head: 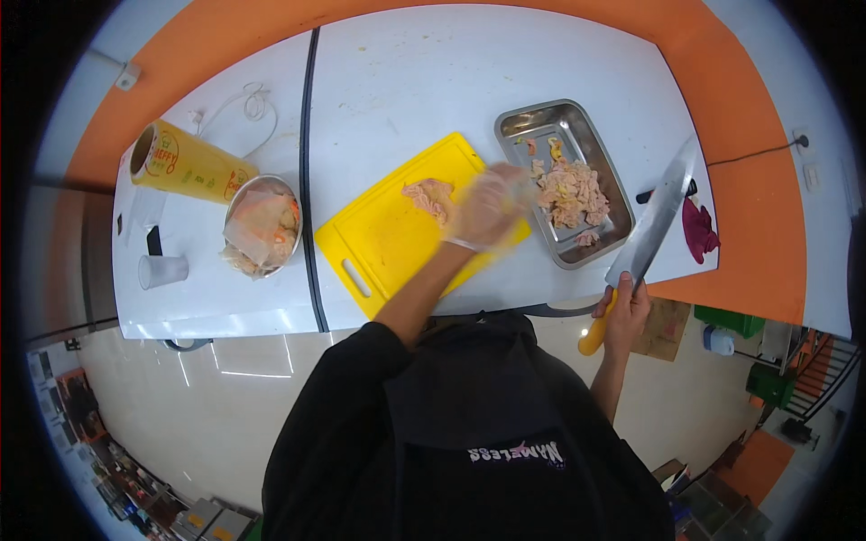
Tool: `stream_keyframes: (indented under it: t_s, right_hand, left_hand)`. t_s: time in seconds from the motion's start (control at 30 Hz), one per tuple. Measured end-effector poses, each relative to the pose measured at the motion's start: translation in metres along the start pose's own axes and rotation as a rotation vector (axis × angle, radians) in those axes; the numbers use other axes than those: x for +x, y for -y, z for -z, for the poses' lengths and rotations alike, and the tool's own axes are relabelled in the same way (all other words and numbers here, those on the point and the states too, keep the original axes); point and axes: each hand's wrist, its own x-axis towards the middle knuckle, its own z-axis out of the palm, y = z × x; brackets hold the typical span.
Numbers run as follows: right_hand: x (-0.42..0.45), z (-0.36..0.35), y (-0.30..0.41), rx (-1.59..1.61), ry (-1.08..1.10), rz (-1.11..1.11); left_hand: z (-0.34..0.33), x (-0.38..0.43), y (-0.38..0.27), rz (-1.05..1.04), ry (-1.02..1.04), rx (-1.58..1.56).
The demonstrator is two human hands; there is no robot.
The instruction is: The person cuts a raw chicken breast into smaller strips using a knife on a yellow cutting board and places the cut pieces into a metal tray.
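Observation:
My right hand (626, 308) grips a large kitchen knife (659, 206) by its yellow handle, with the wide steel blade pointing up and away over the table's right side. My left hand (490, 206), in a clear plastic glove, is blurred above the right part of a yellow cutting board (385, 257). Whether its fingers hold anything is unclear. Beside it on the board lies a pale pink piece of raw meat or skin (429, 197). A steel tray (561, 260) to the right contains a heap of similar pale pieces (574, 195) and a few yellowish scraps.
On the left stand a steel bowl (295, 196) with plastic-covered food, a large yellow roll of cling film (196, 166) and a plastic cup (162, 272). A white cable (257, 108) lies behind them. A dark red cloth (700, 230) rests at the right edge.

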Motion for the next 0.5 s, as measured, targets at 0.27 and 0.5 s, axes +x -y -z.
stream_keyframes:
  t_s: [0.27, 0.5]
  right_hand:
    - [-0.008, -0.046, -0.018, -0.076, 0.167, -0.132]
    - [0.001, -0.086, -0.039, -0.225, 0.487, -0.044]
  left_hand:
    - [0.095, -0.008, 0.059, 0.523, 0.32, 0.484]
    - [0.123, -0.022, 0.048, 0.309, 0.422, 0.271]
